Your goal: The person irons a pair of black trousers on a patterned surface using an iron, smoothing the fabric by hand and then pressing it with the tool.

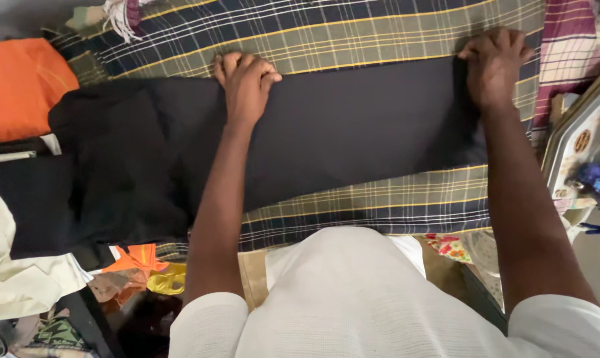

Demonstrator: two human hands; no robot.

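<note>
A black garment [353, 126] lies stretched flat across a checked blue, green and yellow cloth [379, 26]. My left hand [245, 83] rests palm down on its far edge, near the middle, fingers spread over the fabric. At the garment's right end my right hand [493, 65] pinches the far corner of the black fabric. The garment's left part [114, 172] is bunched and hangs toward the left.
An orange cloth [21, 86] lies at the far left and a cream garment [15, 278] at the lower left. A maroon checked cloth [571, 53] and a patterned tray edge [578, 132] sit on the right. Colourful scraps [141, 265] lie below the table edge.
</note>
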